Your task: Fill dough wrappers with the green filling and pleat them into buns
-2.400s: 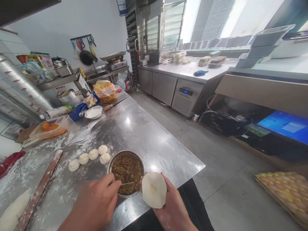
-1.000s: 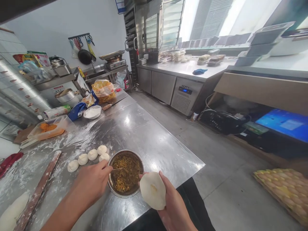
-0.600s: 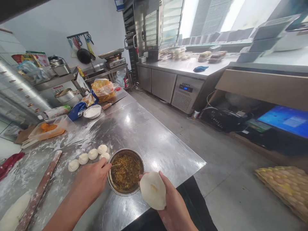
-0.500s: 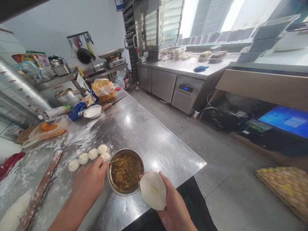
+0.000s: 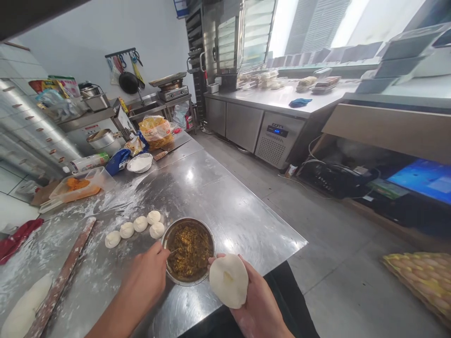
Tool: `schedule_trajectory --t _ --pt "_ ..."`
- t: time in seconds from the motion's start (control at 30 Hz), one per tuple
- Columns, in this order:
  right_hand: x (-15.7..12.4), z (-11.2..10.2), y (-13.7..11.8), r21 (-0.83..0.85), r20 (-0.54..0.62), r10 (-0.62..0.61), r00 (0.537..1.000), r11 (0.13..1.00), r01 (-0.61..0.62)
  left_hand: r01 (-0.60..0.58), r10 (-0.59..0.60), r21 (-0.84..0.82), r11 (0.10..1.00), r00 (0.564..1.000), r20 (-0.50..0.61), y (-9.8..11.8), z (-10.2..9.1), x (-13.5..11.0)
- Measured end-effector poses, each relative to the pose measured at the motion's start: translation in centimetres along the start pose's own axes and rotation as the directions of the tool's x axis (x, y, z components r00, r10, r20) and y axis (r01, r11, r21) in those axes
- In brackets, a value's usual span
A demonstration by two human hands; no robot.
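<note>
My left hand (image 5: 147,272) is closed on a thin metal utensil (image 5: 173,252), whose far end is sunk in the filling and hidden. The brown-yellow chopped filling (image 5: 192,249) lies in a round steel bowl (image 5: 213,239) near the table's front edge. A flat round dough wrapper (image 5: 229,281) with a small yellowish smear in its middle rests in my right hand (image 5: 260,300), just right of the bowl. Several pleated buns (image 5: 140,224) sit to the bowl's left, in a row with one set off beside it.
A floury rolling pin (image 5: 65,272) and a dough piece (image 5: 26,305) lie at the left of the steel table (image 5: 225,197). Farther back are a plastic tub (image 5: 100,180) with orange food, a white bowl (image 5: 140,163) and a bag of yellow food (image 5: 157,131). Egg trays (image 5: 419,277) stand at right.
My left hand has shifted right and down, bringing the utensil deeper over the filling. The buns it partly covered now show fully. The wrapper stays in my right hand; the view has shifted slightly.
</note>
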State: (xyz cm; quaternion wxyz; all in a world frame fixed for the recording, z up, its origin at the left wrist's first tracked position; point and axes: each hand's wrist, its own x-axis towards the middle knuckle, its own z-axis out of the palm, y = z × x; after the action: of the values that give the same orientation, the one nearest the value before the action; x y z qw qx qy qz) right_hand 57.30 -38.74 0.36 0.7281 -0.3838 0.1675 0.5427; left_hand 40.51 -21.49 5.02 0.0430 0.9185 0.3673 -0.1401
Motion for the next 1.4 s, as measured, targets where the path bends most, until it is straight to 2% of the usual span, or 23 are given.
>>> schedule_trajectory --t 0.13,0.27,0.43,0.67,0.8,0.93,1.07,1.17,1.23,1.27,1.3,1.33,1.4 --pt "0.2 0.0 0.2 -0.002 -0.008 0.006 1.000 1.000 -0.007 -0.027 0.028 -0.108 0.994 1.000 0.004 1.1 -0.1 0.2" --pt "0.0 0.2 0.1 0.011 -0.026 0.011 1.000 1.000 -0.011 -0.046 0.051 -0.250 0.967 0.999 0.015 1.1 -0.6 1.1" --pt "-0.5 0.6 -0.3 0.011 -0.042 0.033 0.999 0.999 -0.033 -0.041 0.074 -0.402 0.915 0.995 0.068 0.2 -0.3 2.6" --pt "-0.5 0.3 -0.2 0.018 -0.024 0.018 1.000 1.000 -0.018 0.035 0.076 -0.597 0.801 0.984 0.160 -1.4 0.6 4.0" --pt "-0.4 0.3 -0.8 0.004 -0.098 -0.021 0.995 1.000 0.022 0.087 0.072 -0.686 0.723 0.977 0.200 -2.2 1.1 4.2" --pt "-0.5 1.4 -2.1 0.044 -0.145 -0.066 0.987 0.996 0.074 0.121 0.080 -0.755 0.644 0.971 0.224 -2.7 1.5 4.1" --pt "-0.2 3.3 -2.0 0.061 -0.123 -0.082 0.989 0.994 0.090 0.123 0.095 -0.801 0.586 0.971 0.219 -2.9 0.3 3.3" --pt "0.3 4.9 -0.7 0.089 -0.085 -0.076 0.993 0.993 0.084 0.046 0.055 -0.799 0.600 0.994 0.099 -1.7 -0.9 1.7" --pt "0.5 5.9 0.3 0.149 -0.027 -0.043 0.999 0.988 0.047 -0.084 0.011 -0.746 0.661 0.995 -0.102 -0.2 -0.6 0.4" --pt "0.6 6.4 0.7 0.182 0.001 -0.023 1.000 0.983 0.022 -0.164 0.001 -0.685 0.710 0.973 -0.232 0.7 0.1 -0.2" --pt "0.6 6.7 1.0 0.214 0.030 -0.009 1.000 0.977 0.002 -0.241 0.004 -0.595 0.767 0.929 -0.370 1.4 1.1 -0.7" --pt "0.6 7.0 1.1 0.241 0.054 -0.005 0.999 0.970 -0.008 -0.307 0.031 -0.476 0.824 0.864 -0.503 2.1 2.4 -1.2" --pt "0.4 7.3 1.0 0.269 0.071 -0.018 0.997 0.963 -0.002 -0.373 0.134 -0.203 0.905 0.704 -0.697 2.9 4.9 -1.9"
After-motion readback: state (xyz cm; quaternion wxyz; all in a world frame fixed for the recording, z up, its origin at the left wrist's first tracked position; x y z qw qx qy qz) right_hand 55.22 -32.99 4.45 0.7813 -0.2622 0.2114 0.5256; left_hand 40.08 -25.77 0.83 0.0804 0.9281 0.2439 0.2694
